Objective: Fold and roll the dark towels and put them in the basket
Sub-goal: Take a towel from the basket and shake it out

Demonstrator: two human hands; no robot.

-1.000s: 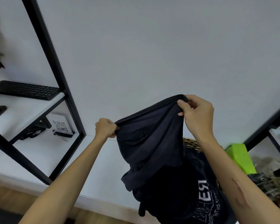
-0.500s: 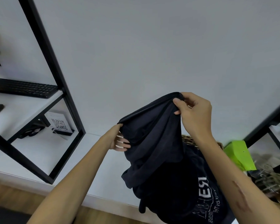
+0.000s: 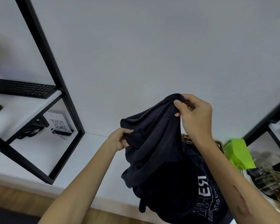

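While held aloft in front of the wall, dark towel [image 3: 153,139] found bunched and unfolded, hanging in loose drapes. Right hand [image 3: 196,117] raised highest, pinching the top hem between thumb and fingertips. Left hand [image 3: 120,139] lower and to the side, closed round a gathered edge of the same cloth. Second dark cloth with white lettering [image 3: 189,191] noted heaped beneath, touching or overlapping the hanging one; cannot tell where one ends. Woven basket [image 3: 218,144] visible only as a rim behind the right forearm, contents hidden.

Step judged: finding the edges to open the cloth out, ahead of any fold. No fold or roll yet evident. Next move judged to call for working both grips apart along the hem to opposite corners, then laying flat. Risk: lower cloth dragged up with it
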